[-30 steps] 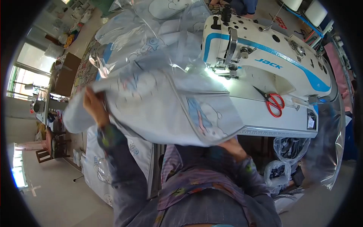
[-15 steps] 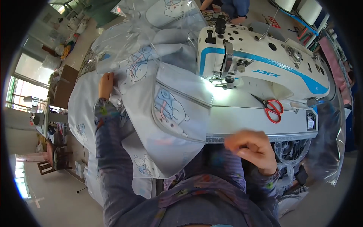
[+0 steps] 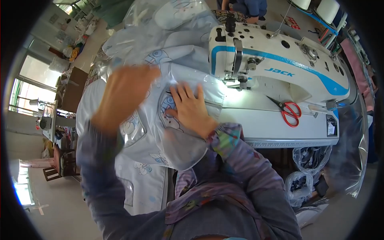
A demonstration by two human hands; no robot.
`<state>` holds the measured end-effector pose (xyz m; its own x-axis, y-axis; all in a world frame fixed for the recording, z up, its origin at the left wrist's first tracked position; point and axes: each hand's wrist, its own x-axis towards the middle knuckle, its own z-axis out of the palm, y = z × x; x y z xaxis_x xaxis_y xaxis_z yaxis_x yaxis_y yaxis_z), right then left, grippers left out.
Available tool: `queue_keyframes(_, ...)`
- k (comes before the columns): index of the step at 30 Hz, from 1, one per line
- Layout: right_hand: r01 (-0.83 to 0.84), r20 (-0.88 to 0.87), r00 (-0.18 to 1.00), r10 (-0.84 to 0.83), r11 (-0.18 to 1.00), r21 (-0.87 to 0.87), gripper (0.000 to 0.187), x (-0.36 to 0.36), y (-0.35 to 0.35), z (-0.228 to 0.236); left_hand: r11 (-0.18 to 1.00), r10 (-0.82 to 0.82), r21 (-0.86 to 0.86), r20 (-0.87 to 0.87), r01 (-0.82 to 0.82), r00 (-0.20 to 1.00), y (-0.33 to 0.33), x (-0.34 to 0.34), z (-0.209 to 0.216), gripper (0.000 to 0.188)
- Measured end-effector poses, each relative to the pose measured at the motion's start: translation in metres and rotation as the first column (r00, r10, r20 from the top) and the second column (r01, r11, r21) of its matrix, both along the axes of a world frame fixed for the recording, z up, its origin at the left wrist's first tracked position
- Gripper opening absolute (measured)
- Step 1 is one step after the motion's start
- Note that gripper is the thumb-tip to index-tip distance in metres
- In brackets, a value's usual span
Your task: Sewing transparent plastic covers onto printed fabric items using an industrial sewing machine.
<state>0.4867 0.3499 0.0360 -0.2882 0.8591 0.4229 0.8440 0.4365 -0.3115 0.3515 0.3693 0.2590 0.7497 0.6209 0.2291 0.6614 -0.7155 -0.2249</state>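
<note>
A pale grey fabric piece [image 3: 188,154] printed with blue-and-white cartoon animals lies over the left of the sewing table and hangs down at my lap. My right hand [image 3: 191,110] rests flat on its pocket-like panel, fingers spread. My left hand [image 3: 124,94] is raised above the cloth to the left, smeared by motion, so its fingers are hard to read. Just right of the cloth stands a white-and-blue sewing machine [image 3: 276,60], its lamp lit by the needle. Red-handled thread scissors [image 3: 290,113] lie on the machine bed.
More of the same printed fabric and clear plastic film [image 3: 176,28] pile up behind. Plastic bags [image 3: 302,184] hang under the table's right side. White thread cones [image 3: 326,12] stand at the far right. Another person [image 3: 250,8] is beyond the machine. A wooden chair [image 3: 60,164] stands at left.
My right hand has moved left from the table's front edge onto the fabric panel. My left hand has lifted off the cloth and swung right. The fabric has shifted and bunched.
</note>
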Motion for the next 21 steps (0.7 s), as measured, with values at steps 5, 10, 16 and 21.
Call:
queue_keyframes(5, 0.116, 0.016, 0.993, -0.119, 0.985, 0.129, 0.073, -0.01, 0.004, -0.013, 0.986, -0.049, -0.167, -0.139, 0.025, 0.989, -0.152, 0.019, -0.085, 0.031)
queue_keyframes(10, -0.237, -0.019, 0.971, 0.237, 0.963, -0.125, 0.062, 0.033, -0.131, 0.006, 0.882, 0.364, -0.252, -0.176, -0.399, 0.915, -0.145, -0.014, -0.111, 0.034)
queue_keyframes(16, -0.073, -0.502, 0.85, -0.156, 0.911, -0.406, 0.059, 0.085, -0.2, -0.01, 0.985, 0.116, 0.117, 0.123, -0.13, 0.986, -0.118, 0.072, -0.132, 0.028)
queue_keyframes(21, -0.44, -0.886, 0.46, -0.066, 0.849, -0.292, 0.059, 0.048, -0.179, -0.036, 0.976, 0.217, -0.015, -0.001, -0.217, 0.976, -0.082, 0.096, -0.159, 0.021)
